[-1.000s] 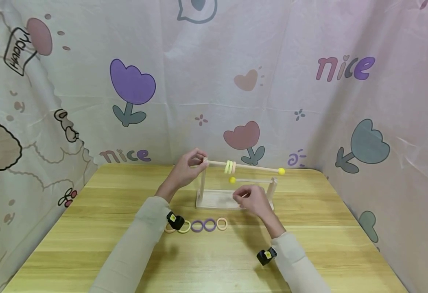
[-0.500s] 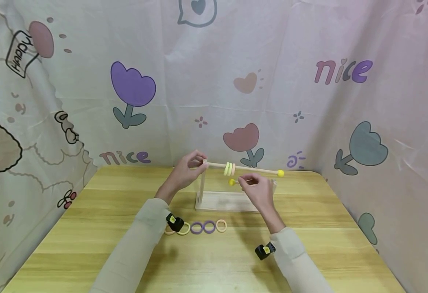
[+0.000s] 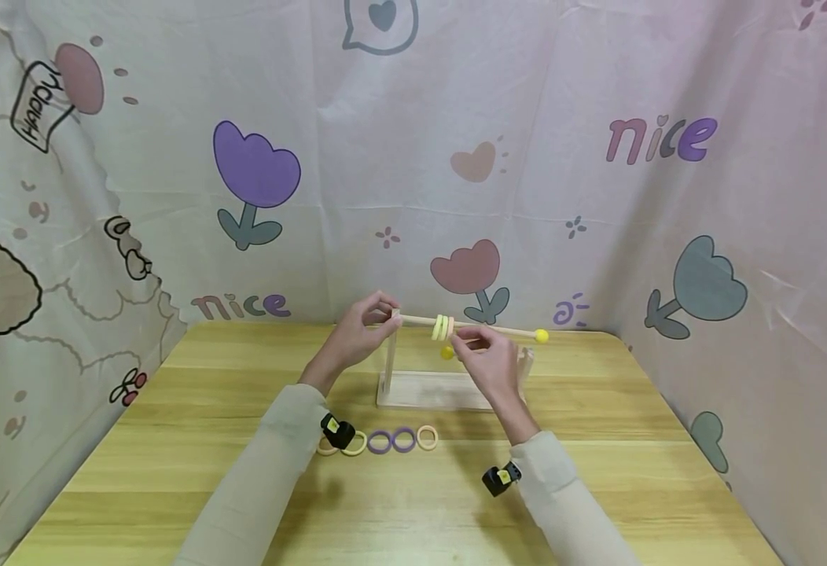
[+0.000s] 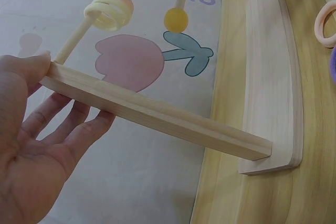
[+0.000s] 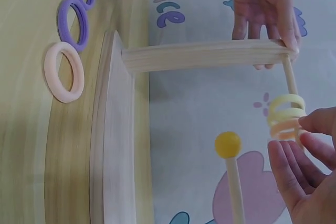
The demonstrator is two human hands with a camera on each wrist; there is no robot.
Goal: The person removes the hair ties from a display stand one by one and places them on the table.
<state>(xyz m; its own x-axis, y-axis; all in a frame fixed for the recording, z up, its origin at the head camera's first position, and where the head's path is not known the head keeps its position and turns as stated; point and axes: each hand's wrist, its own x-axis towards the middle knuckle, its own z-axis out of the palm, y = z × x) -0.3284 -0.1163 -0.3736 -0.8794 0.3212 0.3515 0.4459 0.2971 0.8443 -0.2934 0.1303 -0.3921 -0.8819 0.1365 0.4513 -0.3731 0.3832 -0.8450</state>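
My left hand (image 3: 361, 324) grips the top of the left post (image 4: 157, 114) of a wooden stand, thumb on the rod end and fingers behind. From this post an upper rod (image 3: 494, 325) runs right to a yellow ball tip (image 3: 542, 336). Two pale yellow rings (image 5: 286, 107) and a peach ring (image 5: 286, 127), all resembling hair ties, hang around the rod. My right hand (image 3: 490, 362) pinches the peach ring between thumb and fingers, partly covering it. Below is a lower rod (image 5: 234, 187) with a yellow ball (image 5: 228, 144); in the head view my right hand hides most of it.
The stand's flat base (image 3: 431, 391) rests on the wood-grain table (image 3: 413, 503). In front of it lies a row of loose rings, with purple rings (image 3: 404, 440) and a peach one (image 3: 428, 438) at its right. A printed curtain (image 3: 357, 157) hangs behind.
My right hand has risen from in front of the base, past the lower rod, and moved left to the rings on the upper rod, now pinching the peach one. My left hand stays put.
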